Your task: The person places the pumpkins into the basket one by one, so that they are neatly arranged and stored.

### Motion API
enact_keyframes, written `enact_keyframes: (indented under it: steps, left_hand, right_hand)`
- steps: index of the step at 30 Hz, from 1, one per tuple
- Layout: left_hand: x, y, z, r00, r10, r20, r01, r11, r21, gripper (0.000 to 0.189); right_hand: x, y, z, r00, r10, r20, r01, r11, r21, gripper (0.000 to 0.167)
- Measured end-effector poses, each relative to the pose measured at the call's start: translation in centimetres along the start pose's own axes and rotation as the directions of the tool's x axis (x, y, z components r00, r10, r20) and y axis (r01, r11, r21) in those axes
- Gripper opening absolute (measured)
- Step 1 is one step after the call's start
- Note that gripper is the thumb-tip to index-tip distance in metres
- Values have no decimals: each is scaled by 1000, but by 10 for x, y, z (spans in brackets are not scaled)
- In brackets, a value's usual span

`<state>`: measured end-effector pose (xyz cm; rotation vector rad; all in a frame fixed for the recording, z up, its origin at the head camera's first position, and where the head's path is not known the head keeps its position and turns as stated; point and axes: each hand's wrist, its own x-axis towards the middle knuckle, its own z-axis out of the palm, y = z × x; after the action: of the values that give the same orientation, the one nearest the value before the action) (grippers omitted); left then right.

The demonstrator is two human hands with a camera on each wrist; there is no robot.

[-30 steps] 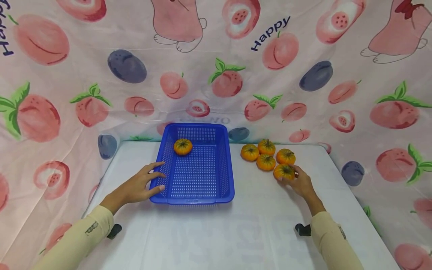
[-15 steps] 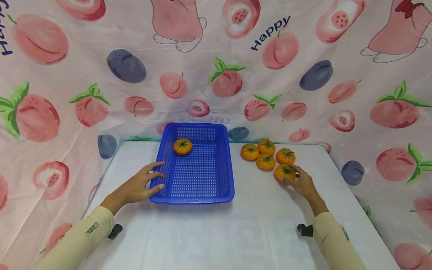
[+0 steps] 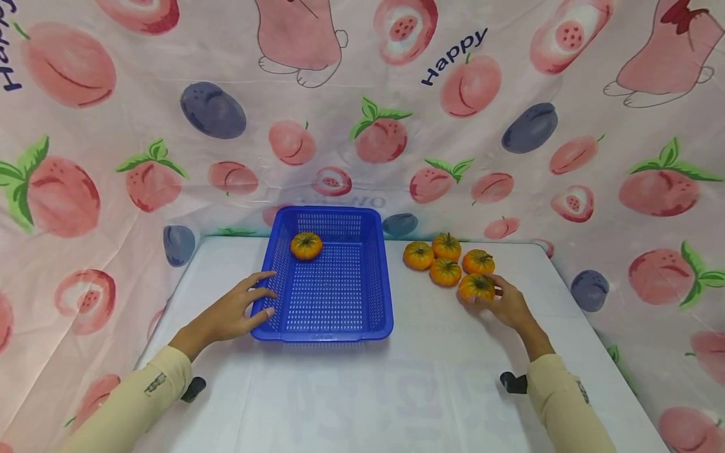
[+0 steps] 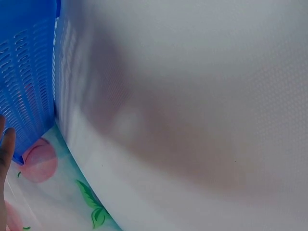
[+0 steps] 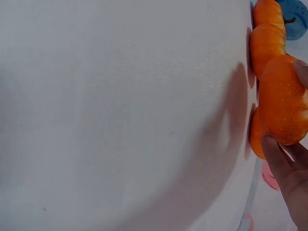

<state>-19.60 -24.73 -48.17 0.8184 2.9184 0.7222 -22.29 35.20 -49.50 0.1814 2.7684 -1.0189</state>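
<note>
My right hand (image 3: pixel 507 304) grips a small orange pumpkin (image 3: pixel 474 288) with green streaks at the front of a cluster on the right. In the right wrist view this pumpkin (image 5: pixel 283 101) appears between thumb and fingers, with a shadow on the cloth beside it. Several similar pumpkins (image 3: pixel 445 272) stand just behind and to its left. My left hand (image 3: pixel 235 308) lies at the left rim of a blue plastic basket (image 3: pixel 387 296), fingers spread and slightly bent over the edge. Inside the basket, one pumpkin (image 3: pixel 306 246) sits at the back left.
A white cloth covers the table (image 3: pixel 340 402). Behind and at both sides hangs a fruit-printed curtain (image 3: pixel 362 94). Dark wrist-camera pieces (image 3: pixel 513 382) show beneath both sleeves. The left wrist view holds mostly table and the basket's slotted side (image 4: pixel 29 72).
Very little differs. My right forearm has shifted slightly to the right and the gripped pumpkin has turned a little. The left hand and the basket stay in place.
</note>
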Motion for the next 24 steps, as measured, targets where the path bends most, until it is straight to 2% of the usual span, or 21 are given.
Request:
enact_keyframes:
  steps: [8,15,24]
  left_hand:
    - [0,0,1,1000,-8,-10,8,1000,4,36]
    - [-1,0,2,1000,-6,-22,6,1000,-1,33]
    - [0,0,3,1000,-25,-10,24,1000,-5,34]
  right_hand:
    - [-1,-7,-6,1000,-20,11,20,1000,-13,79]
    - [-1,-14,-13,994,-111,-7,111,994,-12,75]
    - [1,-26,-21,991,-130,11,131,991,-15,80]
